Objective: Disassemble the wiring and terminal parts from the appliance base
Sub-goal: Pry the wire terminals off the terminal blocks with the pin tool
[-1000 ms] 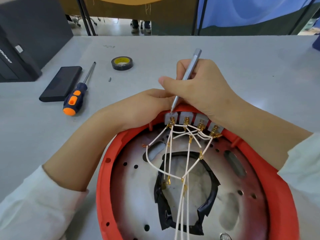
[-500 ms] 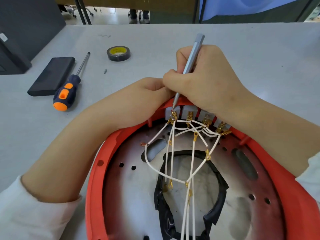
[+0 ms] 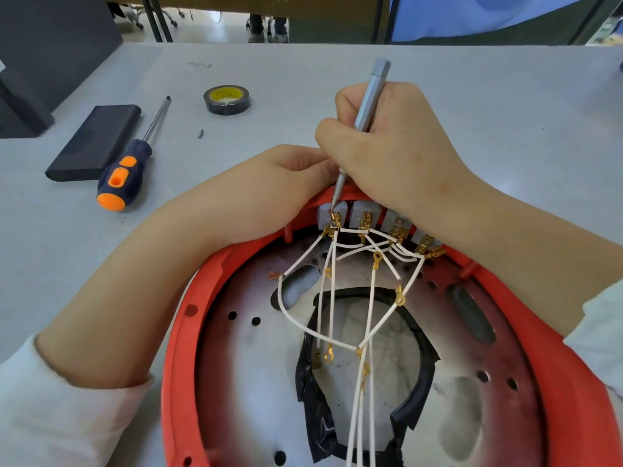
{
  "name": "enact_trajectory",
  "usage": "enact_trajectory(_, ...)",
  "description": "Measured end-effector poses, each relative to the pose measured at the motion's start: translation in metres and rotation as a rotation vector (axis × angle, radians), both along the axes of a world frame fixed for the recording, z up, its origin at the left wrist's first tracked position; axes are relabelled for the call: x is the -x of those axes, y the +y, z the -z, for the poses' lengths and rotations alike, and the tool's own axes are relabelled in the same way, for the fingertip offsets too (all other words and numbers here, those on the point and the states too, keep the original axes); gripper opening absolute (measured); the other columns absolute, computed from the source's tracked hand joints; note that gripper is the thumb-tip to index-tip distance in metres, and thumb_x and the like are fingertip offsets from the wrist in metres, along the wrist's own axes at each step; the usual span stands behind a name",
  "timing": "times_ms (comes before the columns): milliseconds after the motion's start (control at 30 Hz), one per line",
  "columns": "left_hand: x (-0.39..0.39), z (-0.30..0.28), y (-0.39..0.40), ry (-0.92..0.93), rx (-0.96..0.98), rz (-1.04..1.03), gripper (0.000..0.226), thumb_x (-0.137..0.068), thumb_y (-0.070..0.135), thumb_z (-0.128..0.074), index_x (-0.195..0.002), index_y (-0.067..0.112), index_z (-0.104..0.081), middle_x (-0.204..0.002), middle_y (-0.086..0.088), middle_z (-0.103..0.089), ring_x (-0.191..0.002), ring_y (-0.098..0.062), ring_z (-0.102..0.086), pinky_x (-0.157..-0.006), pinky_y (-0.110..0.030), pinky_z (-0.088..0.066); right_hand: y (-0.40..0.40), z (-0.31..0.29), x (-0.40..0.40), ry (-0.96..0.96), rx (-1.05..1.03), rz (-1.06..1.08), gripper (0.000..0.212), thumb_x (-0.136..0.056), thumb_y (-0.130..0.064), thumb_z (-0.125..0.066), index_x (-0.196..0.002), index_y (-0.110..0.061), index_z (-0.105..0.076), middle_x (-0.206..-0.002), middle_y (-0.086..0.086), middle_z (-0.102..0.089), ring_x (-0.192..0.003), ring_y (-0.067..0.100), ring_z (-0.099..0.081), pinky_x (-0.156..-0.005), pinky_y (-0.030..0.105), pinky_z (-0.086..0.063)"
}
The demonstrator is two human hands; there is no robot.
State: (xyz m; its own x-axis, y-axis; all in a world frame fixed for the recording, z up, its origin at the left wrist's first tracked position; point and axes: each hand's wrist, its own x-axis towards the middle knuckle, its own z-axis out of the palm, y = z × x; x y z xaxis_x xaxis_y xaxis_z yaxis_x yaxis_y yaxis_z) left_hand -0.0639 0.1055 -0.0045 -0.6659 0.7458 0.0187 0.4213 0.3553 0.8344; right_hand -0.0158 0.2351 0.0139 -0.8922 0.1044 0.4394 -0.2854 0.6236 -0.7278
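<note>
Head view shows the right hand point(image 3: 394, 153) gripping a thin screwdriver point(image 3: 365, 112) at the leftmost terminal point(image 3: 332, 215) on the red base point(image 3: 182, 332), left hand point(image 3: 269, 183) steadying the rim, fingers hidden; next, probably loosening that connector.

The left hand point(image 3: 269, 187) has its fingertips hidden behind the right hand point(image 3: 394, 153); the appliance base point(image 3: 182, 348) is cut off at the bottom and right edges; the right hand covers part of the terminal blocks point(image 3: 362, 214); the tape roll point(image 3: 227, 99) label is too small to read.
</note>
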Motion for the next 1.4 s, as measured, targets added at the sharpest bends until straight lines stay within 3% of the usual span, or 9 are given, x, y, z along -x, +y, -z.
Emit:
enact_trajectory(300,-0.001,-0.001,-0.001,-0.006,0.018,-0.018,0.037,-0.1,0.034,-0.041,-0.077,0.047,-0.068,-0.086,0.018,-0.071,-0.077,0.007,-0.062,-0.078,-0.011,-0.045,0.0,0.001,0.0,0.004,-0.035,-0.001,0.037,-0.082,-0.007,-0.056,-0.054,-0.015,-0.033,-0.05,-0.001,-0.031,-0.049,0.008,-0.036,-0.048,0.015,-0.033)
enact_trajectory(433,-0.001,0.0,0.0,-0.022,0.031,-0.045,0.035,-0.099,0.032,-0.042,-0.076,0.035,-0.068,-0.091,0.004,-0.072,-0.087,-0.017,-0.066,-0.08,-0.025,-0.049,0.0,0.0,0.003,-0.067,0.009,-0.017,0.037,-0.082,-0.007,-0.056,-0.053,-0.014,-0.034,-0.049,-0.002,-0.029,-0.047,0.007,-0.035,-0.046,0.012,-0.032)
enact_trajectory(533,0.0,-0.001,-0.001,-0.028,0.061,-0.044,0.032,-0.099,0.029,-0.042,-0.08,0.033,-0.067,-0.092,0.008,-0.072,-0.091,-0.011,-0.066,-0.086,-0.022,-0.048,0.001,0.002,0.008,-0.121,0.036,-0.011,0.039,-0.081,-0.008,-0.057,-0.051,-0.014,-0.034,-0.045,-0.006,-0.031,-0.045,0.006,-0.036,-0.044,0.011,-0.031)
enact_trajectory(633,0.001,-0.002,0.0,-0.011,0.099,-0.052,0.028,-0.099,0.028,-0.042,-0.088,0.023,-0.067,-0.098,-0.008,-0.071,-0.095,-0.023,-0.064,-0.091,-0.037,-0.048,0.001,0.004,0.011,-0.144,0.072,0.0,0.043,-0.081,-0.011,-0.06,-0.048,-0.015,-0.034,-0.036,-0.01,-0.03,-0.039,0.004,-0.036,-0.042,0.009,-0.03)
enact_trajectory(767,0.0,-0.002,0.0,-0.003,0.078,-0.077,0.031,-0.099,0.027,-0.042,-0.08,0.036,-0.065,-0.087,0.018,-0.069,-0.079,0.003,-0.064,-0.071,-0.006,-0.045,0.003,0.005,0.01,-0.152,0.104,-0.005,0.046,-0.085,-0.026,-0.068,-0.05,-0.015,-0.039,-0.037,-0.011,-0.034,-0.039,0.001,-0.039,-0.042,0.008,-0.03)
enact_trajectory(933,-0.002,-0.003,0.0,-0.028,0.053,-0.055,0.027,-0.099,0.034,-0.042,-0.09,0.037,-0.068,-0.093,0.014,-0.073,-0.085,0.002,-0.065,-0.075,-0.006,-0.045,0.006,0.0,0.005,-0.204,0.174,-0.011,0.046,-0.083,-0.035,-0.071,-0.05,-0.015,-0.045,-0.036,-0.012,-0.04,-0.037,-0.001,-0.04,-0.041,0.007,-0.032)
enact_trajectory(1033,-0.002,-0.002,0.0,-0.069,0.033,-0.037,0.027,-0.1,0.033,-0.043,-0.099,0.033,-0.07,-0.098,0.013,-0.073,-0.096,-0.002,-0.066,-0.097,-0.024,-0.046,0.008,-0.004,0.004,-0.246,0.365,0.005,0.047,-0.089,-0.037,-0.062,-0.049,-0.013,-0.051,-0.035,-0.007,-0.041,-0.032,0.004,-0.036,-0.037,0.012,-0.032)
enact_trajectory(1133,-0.003,-0.002,0.001,-0.102,0.028,-0.049,0.029,-0.1,0.031,-0.042,-0.096,0.032,-0.071,-0.1,0.0,-0.074,-0.102,-0.023,-0.066,-0.097,-0.05,-0.047,0.009,-0.008,0.003,-0.245,0.374,0.046,0.049,-0.094,-0.033,-0.054,-0.051,-0.011,-0.052,-0.031,-0.009,-0.039,-0.029,0.003,-0.035,-0.035,0.011,-0.03)
enact_trajectory(1400,0.0,0.0,0.0,-0.089,0.034,-0.05,0.031,-0.101,0.033,-0.041,-0.097,0.03,-0.072,-0.096,0.004,-0.074,-0.098,-0.017,-0.067,-0.093,-0.041,-0.05,0.004,-0.015,0.01,-0.224,0.176,0.035,0.049,-0.099,-0.031,-0.044,-0.054,-0.013,-0.05,-0.033,-0.012,-0.043,-0.035,0.001,-0.045,-0.041,0.01,-0.034)
